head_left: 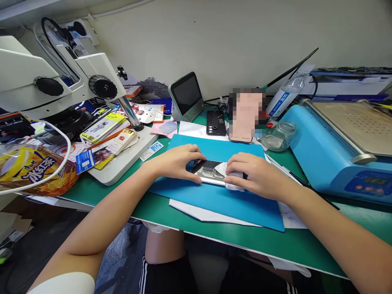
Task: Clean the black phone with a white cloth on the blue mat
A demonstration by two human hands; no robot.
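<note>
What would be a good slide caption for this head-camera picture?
Left hand steadies a phone on a blue mat while the right hand presses a white wipe on it.

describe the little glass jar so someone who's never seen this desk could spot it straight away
Start at the big blue machine on the right of the green bench. Just off its left end, behind the blue mat, stands the glass jar. It is the only clear, squat, round container there, unlike the tall white bottle leaning behind it.
</note>
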